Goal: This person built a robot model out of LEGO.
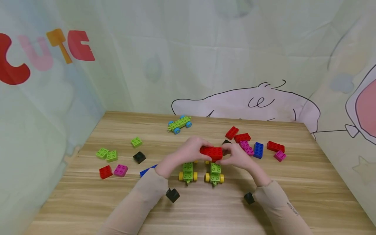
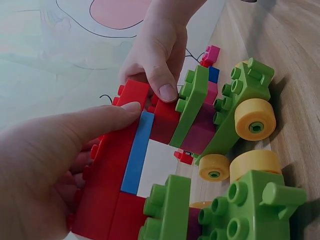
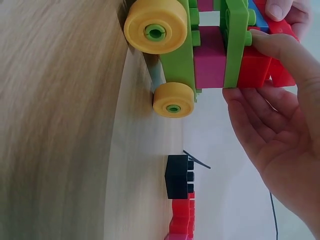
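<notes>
Two green wheeled bases with yellow wheels, a left one (image 1: 188, 176) and a right one (image 1: 215, 178), stand side by side, with purple and green bricks stacked on them. A long red brick (image 2: 105, 180) lies across the top, above a blue brick (image 2: 137, 155). My left hand (image 1: 192, 150) grips the long red brick, thumb on its near face. At the right stack my right hand (image 1: 238, 155) pinches a lower red brick (image 3: 254, 62) between thumb and fingers. This lower brick sits on a green brick (image 2: 191, 107) over a purple brick (image 3: 210, 62).
A green base with blue wheels (image 1: 180, 123) stands at the back. Several loose bricks lie right, including a blue brick (image 1: 258, 150) and a red brick (image 1: 275, 146). On the left are a black brick (image 1: 139, 157), a pink brick (image 1: 120, 170) and several green ones.
</notes>
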Tool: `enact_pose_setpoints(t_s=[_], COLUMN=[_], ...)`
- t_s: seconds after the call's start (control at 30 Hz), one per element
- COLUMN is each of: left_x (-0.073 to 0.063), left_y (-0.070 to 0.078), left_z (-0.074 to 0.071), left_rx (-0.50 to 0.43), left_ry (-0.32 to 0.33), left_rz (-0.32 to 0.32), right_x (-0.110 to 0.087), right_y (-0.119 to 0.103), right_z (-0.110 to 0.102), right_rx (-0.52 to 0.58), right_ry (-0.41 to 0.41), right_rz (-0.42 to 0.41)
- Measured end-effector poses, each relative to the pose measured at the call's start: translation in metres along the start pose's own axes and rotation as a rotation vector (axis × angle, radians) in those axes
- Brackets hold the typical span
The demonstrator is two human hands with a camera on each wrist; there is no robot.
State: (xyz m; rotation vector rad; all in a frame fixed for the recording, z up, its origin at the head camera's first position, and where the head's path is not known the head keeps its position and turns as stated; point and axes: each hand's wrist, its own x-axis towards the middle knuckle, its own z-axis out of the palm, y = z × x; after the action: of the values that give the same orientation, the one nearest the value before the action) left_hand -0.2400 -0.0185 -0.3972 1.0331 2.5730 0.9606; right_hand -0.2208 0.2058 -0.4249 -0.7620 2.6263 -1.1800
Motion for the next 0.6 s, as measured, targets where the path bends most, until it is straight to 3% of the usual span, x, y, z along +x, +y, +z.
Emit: enact_pose_setpoints(t_s=[0.6], left_x=[0.0009], left_y=[0.004], left_z=[0.0003], left_rx=[0.017], left_ry=[-0.031], left_rz=[-0.013], right_x=[-0.0005], right_y=[0.0007], right_z=[-0.0009], right_rx=[-0.007], right_ry=[-0.016], right_rz=[-0.003])
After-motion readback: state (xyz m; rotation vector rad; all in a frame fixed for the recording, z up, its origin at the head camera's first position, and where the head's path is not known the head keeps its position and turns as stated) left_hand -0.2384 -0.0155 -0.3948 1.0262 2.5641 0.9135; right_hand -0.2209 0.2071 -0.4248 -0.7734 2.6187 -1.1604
